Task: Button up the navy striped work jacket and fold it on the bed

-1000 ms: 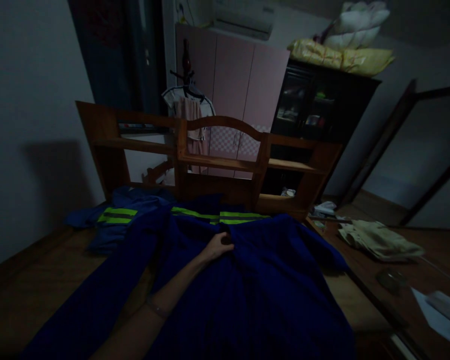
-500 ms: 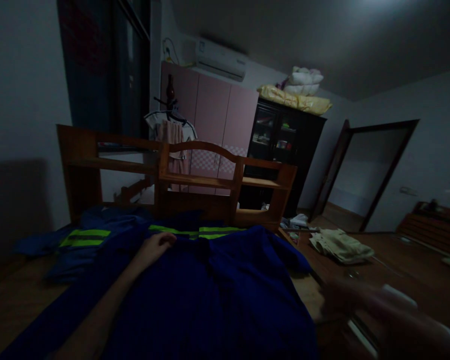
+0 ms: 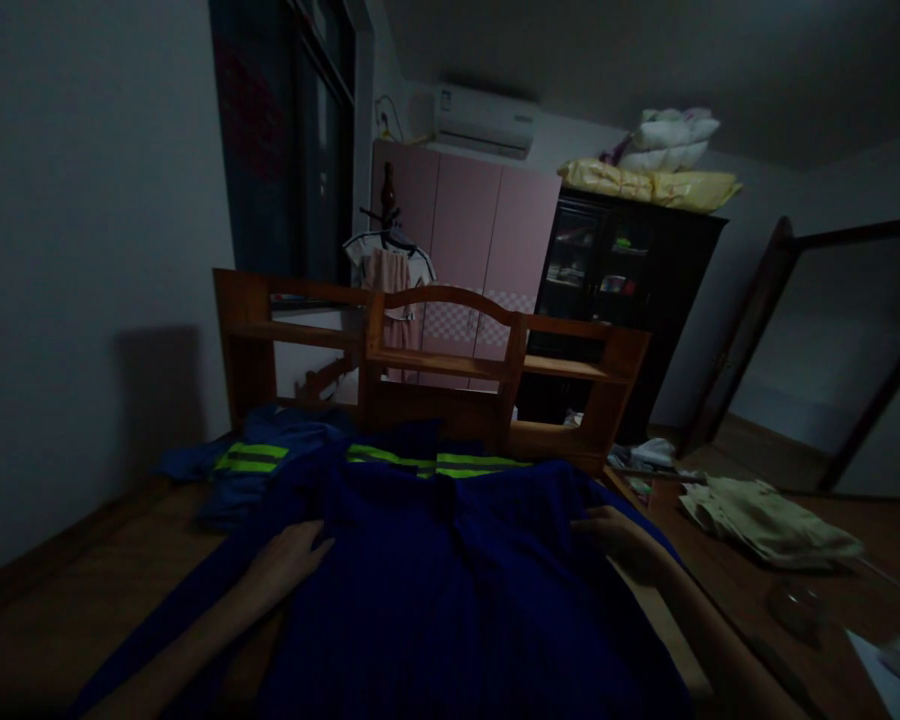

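Observation:
A dark blue work jacket (image 3: pixel 412 590) with yellow-green and grey reflective bands lies spread out in front of me. On its left part rests my left hand (image 3: pixel 291 556), open, thumb apart from the fingers. My right hand (image 3: pixel 621 542) lies on the jacket's right side near the sleeve, fingers stretched out and pointing inward. Both palms are hidden against the cloth. Past my left hand, a second blue garment (image 3: pixel 251 485) with a reflective band lies in a heap.
A wooden headboard with shelves (image 3: pixel 439 365) stands beyond the jacket. On the brown table (image 3: pixel 892 540) at the right are a folded beige garment (image 3: pixel 769 520), a round glass-like object (image 3: pixel 795 605) and white paper (image 3: pixel 881 670). A wall (image 3: pixel 97 300) bounds the left.
My right hand has come from the right, over the table, onto the jacket's right side. My left hand has shifted nearer along the left side. The view has turned slightly left.

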Demonstrator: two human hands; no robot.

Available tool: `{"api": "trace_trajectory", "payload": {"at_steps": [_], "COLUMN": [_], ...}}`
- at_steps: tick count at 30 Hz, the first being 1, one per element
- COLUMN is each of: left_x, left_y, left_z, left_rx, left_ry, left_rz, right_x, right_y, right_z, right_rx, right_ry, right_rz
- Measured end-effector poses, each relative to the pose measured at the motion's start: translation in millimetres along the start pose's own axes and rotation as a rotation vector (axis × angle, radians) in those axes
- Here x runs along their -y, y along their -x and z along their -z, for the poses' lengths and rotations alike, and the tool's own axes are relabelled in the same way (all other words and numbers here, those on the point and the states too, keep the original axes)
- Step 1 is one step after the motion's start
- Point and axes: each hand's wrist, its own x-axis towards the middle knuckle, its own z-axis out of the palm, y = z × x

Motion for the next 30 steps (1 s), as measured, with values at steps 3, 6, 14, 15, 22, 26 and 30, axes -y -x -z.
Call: {"api": "trace_trajectory", "payload": {"at_steps": [3,6,14,15,22,26,30], "left_x": [20.9,36.5,-16.6,-29.3,-139.5,-173.1,-163.5], "left_y": [-17.7,-44.8,-79.2,-73.1,-16.3,-28.7,-56.9], "left_z": [12.8,43.2,89.1,88.8,50.6,-8.7,-53.8], "left_rx": [-0.148,-0.352,-0.531,-0.573,-0.521,-0.132,-0.076], "left_ry": [-0.024,-0.073,-0.281,-0.317,-0.044,0.208,0.377], "left_rz": [-0.001,0.028,0.172,0.147,-0.331,-0.323,-0.207], "right_x": [-13.4,-14.4,-0.1,-0.6,23.1,53.7,54.6], "right_y": [-23.4,-56.1,-114.5,-112.3,-46.9,-17.3,-19.3], "right_z": [17.2,39.6,13.0,3.8,-77.8,-126.6,-156.8], "right_rx": [-0.019,-0.059,-0.236,-0.278,-0.264,0.159,0.602], "right_ry": [-0.107,-0.189,-0.208,-0.186,0.000,-0.069,-0.134], "right_rz": [0.028,0.084,0.226,0.242,0.586,0.653,0.555]}}
